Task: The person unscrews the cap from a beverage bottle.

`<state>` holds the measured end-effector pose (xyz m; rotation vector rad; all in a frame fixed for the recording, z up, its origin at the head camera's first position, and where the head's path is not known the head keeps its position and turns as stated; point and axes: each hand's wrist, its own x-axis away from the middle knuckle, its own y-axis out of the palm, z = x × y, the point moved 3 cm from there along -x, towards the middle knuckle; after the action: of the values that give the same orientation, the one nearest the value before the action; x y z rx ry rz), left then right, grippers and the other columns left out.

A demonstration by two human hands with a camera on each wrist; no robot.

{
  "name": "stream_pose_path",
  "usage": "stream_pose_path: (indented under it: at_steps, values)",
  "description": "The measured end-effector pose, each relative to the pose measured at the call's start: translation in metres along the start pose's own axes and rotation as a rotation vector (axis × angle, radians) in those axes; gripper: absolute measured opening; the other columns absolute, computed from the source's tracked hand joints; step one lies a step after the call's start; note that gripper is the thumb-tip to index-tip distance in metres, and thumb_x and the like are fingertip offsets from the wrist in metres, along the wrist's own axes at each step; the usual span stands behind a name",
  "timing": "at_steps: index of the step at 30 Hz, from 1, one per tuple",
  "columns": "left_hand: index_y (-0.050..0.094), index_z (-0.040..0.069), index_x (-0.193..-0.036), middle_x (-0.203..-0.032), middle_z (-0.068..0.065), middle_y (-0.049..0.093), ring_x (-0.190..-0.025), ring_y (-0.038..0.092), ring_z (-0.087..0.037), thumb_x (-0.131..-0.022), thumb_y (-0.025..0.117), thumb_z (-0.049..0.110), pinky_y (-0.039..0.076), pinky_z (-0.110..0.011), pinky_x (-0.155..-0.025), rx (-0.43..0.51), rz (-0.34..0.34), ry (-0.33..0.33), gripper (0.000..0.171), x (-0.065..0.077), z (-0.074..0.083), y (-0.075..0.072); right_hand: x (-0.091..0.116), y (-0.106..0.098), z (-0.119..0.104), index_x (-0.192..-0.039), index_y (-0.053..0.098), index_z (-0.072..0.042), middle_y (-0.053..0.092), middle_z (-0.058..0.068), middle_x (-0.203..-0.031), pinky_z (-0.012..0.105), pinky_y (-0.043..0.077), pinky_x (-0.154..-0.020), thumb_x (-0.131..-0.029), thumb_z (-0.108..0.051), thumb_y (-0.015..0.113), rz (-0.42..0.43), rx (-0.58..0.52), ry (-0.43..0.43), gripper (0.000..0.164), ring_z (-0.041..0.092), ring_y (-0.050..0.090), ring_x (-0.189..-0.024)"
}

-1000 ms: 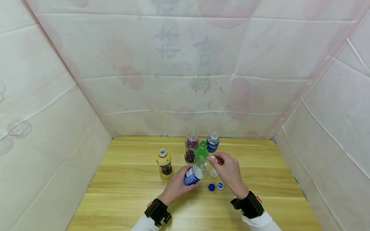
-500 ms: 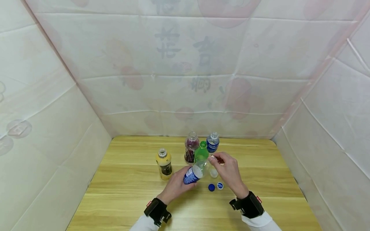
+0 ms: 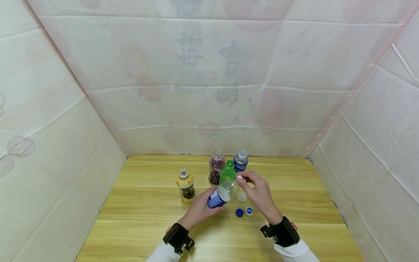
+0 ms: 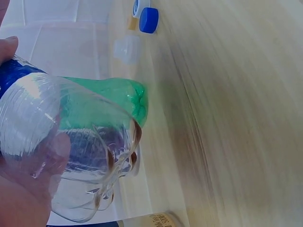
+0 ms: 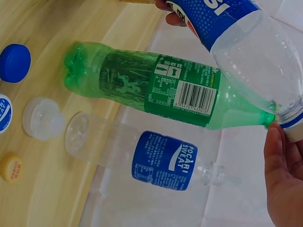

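Note:
A clear plastic bottle with a blue Pepsi label is tilted above the table, its neck toward the upper right. My left hand grips it around the label. At the mouth, the thumb and fingers of my right hand pinch a white cap, which sits at the neck just past a blue ring. In the left wrist view the bottle's clear base faces the camera. Right behind the held bottle stands an uncapped green bottle. The inside of the cap is hidden.
Further back stand a purple-tinted bottle and a Pocari Sweat bottle. A yellow bottle is on the left. On the table lie a blue cap, a white-and-blue cap, a translucent cap and an orange cap.
My right fingers have shifted slightly at the white cap, and more of it shows now. My left hand keeps the bottle almost in place. The standing bottles and loose caps stay put.

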<state>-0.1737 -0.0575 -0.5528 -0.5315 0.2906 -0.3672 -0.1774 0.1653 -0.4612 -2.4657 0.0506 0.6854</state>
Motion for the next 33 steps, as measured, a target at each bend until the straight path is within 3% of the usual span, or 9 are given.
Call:
stream_pose_path:
  at_steps: [6,13,19,22,29,33]
  values:
    - [0.054,0.014,-0.147,-0.128,-0.009,0.069,-0.111,0.068,-0.026,-0.086,0.085,0.033,0.057,-0.044,-0.094,-0.011,0.004,-0.01,0.071,-0.0018,0.0007,-0.0014,-0.0015,-0.0003,0.0014,-0.116,0.075,-0.005,0.069,-0.002,-0.1,0.026,0.059,-0.083,-0.093,-0.007,0.077,-0.013,-0.019,-0.052,0.023,0.01,0.064,-0.092]
    - [0.054,0.013,-0.147,-0.128,-0.009,0.069,-0.111,0.068,-0.026,-0.085,0.086,0.031,0.057,-0.044,-0.095,-0.022,0.022,-0.007,0.072,-0.0021,0.0008,-0.0006,-0.0027,-0.0023,0.0015,-0.12,0.074,-0.007,0.072,0.002,-0.112,0.027,0.059,-0.088,-0.096,-0.005,0.073,-0.062,-0.075,-0.077,0.025,0.013,0.066,-0.1]
    - [0.053,0.013,-0.146,-0.128,-0.01,0.069,-0.111,0.067,-0.027,-0.084,0.087,0.024,0.057,-0.045,-0.095,-0.021,0.026,-0.012,0.071,-0.0023,0.0026,-0.0004,-0.0024,-0.0024,0.0021,-0.123,0.073,-0.009,0.071,0.002,-0.118,0.037,0.061,-0.089,-0.099,-0.008,0.07,-0.101,-0.1,-0.054,0.024,0.015,0.066,-0.103]
    - [0.054,0.012,-0.143,-0.127,-0.011,0.068,-0.111,0.067,-0.028,-0.084,0.087,0.021,0.057,-0.046,-0.095,-0.018,0.029,-0.021,0.068,-0.0036,0.0039,-0.0007,-0.0019,-0.0022,0.0011,-0.124,0.072,-0.009,0.071,0.002,-0.119,0.036,0.06,-0.089,-0.099,-0.008,0.069,-0.106,-0.101,-0.049,0.025,0.016,0.066,-0.104]
    - [0.053,0.006,-0.138,-0.12,-0.011,0.069,-0.104,0.068,-0.026,-0.077,0.087,0.019,0.058,-0.043,-0.09,-0.131,0.065,-0.03,0.07,-0.0062,0.0052,0.0044,0.0017,0.002,-0.0003,-0.126,0.07,-0.005,0.069,0.006,-0.123,0.035,0.059,-0.093,-0.099,-0.006,0.069,-0.128,-0.141,-0.045,0.027,0.02,0.066,-0.11]
    - [0.053,0.005,-0.138,-0.12,-0.011,0.069,-0.103,0.068,-0.025,-0.076,0.088,0.019,0.058,-0.044,-0.089,-0.146,0.067,-0.045,0.072,-0.007,0.0067,0.0057,0.0032,0.0032,0.0007,-0.128,0.069,-0.006,0.068,0.006,-0.124,0.036,0.058,-0.095,-0.1,-0.005,0.068,-0.129,-0.152,-0.026,0.028,0.021,0.066,-0.112]
